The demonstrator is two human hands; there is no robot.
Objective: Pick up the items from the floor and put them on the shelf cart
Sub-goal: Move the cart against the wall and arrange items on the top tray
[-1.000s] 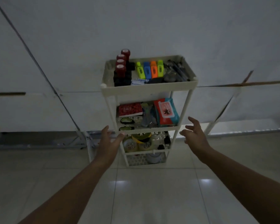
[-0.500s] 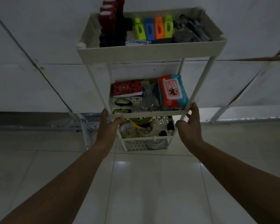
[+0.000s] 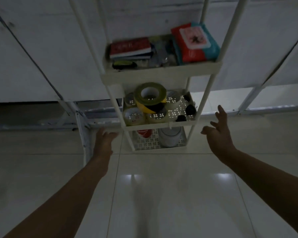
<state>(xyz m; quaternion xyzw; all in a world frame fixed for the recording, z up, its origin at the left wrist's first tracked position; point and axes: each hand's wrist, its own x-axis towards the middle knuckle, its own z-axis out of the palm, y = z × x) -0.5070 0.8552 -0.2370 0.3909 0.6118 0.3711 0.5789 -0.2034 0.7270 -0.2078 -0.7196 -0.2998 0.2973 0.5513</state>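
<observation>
1. Your left hand point(image 3: 105, 137) is spread and empty, seemingly touching the shelf cart point(image 3: 159, 75) at its lower shelf's left corner; blur hides the contact.
2. Your right hand point(image 3: 218, 133) is spread and empty, just right of the cart's post.
3. A yellow-black tape roll point(image 3: 150, 97) sits on that lower shelf.

Glossy tile floor point(image 3: 162, 194), plastic cart point(image 3: 162, 74)

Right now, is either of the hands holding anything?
No, the left hand and the right hand are both open and empty beside the shelf cart.
</observation>
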